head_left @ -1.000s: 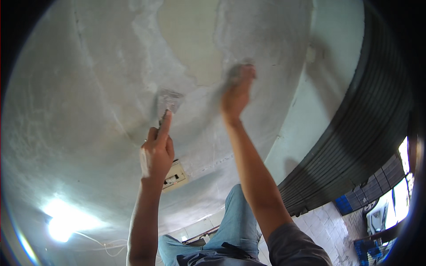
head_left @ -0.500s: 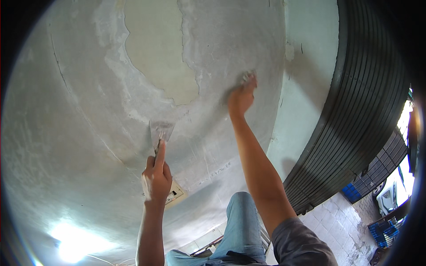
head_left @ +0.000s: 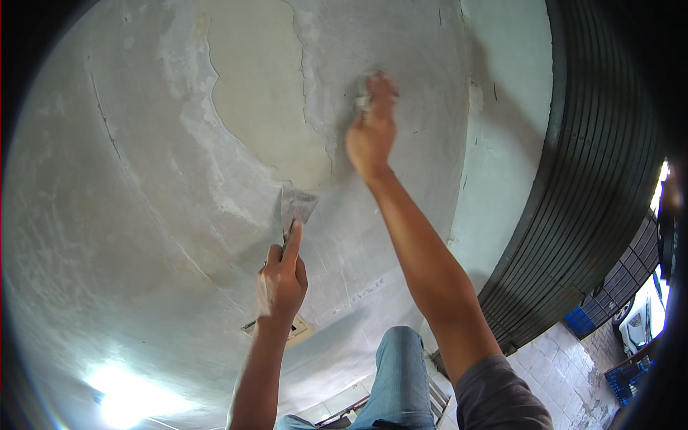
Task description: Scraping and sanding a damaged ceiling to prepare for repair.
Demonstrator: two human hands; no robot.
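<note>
Fingers of the left hand (head_left: 282, 288) are wrapped round the handle of a scraper (head_left: 298, 206), the index finger extended along it toward the blade; those of the right hand (head_left: 373, 136), upper centre, are bent and blurred by motion. A pale greyish form shows beside them, but whether they grasp it cannot be told.

In descending order of size: the grey, mottled wall (head_left: 158, 236) occupies most of the frame, with thin cracks at left. A dark, ribbed shutter (head_left: 598, 165) curves down the right side, bordered on its left by a pale strip of wall (head_left: 512, 129). A smooth beige patch (head_left: 261, 107) with ragged edges descends from the upper centre. At lower right lies a light tiled floor (head_left: 537, 373); at bottom centre, a leg in blue jeans (head_left: 401, 373). A bright lamp (head_left: 118, 410) glares at lower left. At the far right edge, part of a white vehicle (head_left: 643, 322) is visible. The scraper lies at the centre of the frame, its broad blade just below the lower tip of the beige patch. Smallest, below centre, is a cream wall box (head_left: 301, 332), partly covered by the left forearm.
</note>
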